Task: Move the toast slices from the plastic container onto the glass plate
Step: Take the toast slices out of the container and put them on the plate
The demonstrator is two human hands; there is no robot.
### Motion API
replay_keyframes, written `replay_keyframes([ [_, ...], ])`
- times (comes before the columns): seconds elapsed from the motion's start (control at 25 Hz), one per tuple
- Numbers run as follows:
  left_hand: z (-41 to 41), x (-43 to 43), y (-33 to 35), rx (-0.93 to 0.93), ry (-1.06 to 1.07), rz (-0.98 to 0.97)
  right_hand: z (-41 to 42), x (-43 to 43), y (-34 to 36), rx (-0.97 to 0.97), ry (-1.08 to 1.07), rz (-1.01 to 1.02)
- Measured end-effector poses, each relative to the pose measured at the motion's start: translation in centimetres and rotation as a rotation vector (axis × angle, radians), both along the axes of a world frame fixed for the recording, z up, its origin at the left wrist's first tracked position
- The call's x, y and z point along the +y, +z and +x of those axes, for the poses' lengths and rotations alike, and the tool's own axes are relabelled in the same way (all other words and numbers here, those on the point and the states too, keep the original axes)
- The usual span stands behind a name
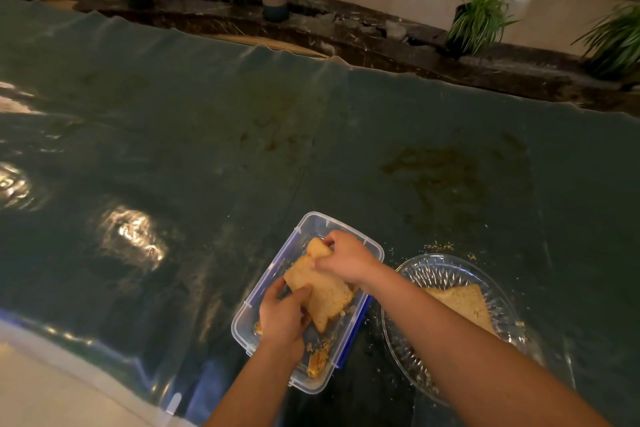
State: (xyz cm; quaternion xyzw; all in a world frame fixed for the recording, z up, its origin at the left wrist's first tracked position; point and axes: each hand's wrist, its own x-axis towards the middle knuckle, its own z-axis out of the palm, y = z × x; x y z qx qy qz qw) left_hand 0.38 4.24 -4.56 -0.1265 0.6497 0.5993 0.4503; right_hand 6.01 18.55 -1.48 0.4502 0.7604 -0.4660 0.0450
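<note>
While one slice lies on the glass plate, both hands' fingers grip a toast slice over the plastic container.

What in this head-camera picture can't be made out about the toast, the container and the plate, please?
- Head view: how many slices remain in the plastic container; both hands, left hand and right hand, and the lifted toast cover its inside.
- Head view: the near part of the toast on the glass plate; the right forearm crosses it.
- Head view: what the bits at the container's near end are; too small.
</note>
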Motion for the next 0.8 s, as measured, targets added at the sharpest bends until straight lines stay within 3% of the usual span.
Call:
replay_keyframes([
  [0.24, -0.2, 0.2, 3.8, 0.029, -0.052, 0.205, 2.9, -0.4, 4.1, 0.307, -0.284, -0.197],
  [0.52, 4.7, 2.0, 6.3, -0.042, -0.236, 0.324, 12.1, -1.3, 5.5, 0.442, -0.539, -0.237],
  [0.8, 13.0, 6.4, 4.3, -0.05, -0.533, 0.138, 22.8, -1.0, 2.2, 0.359, -0.786, -0.164],
])
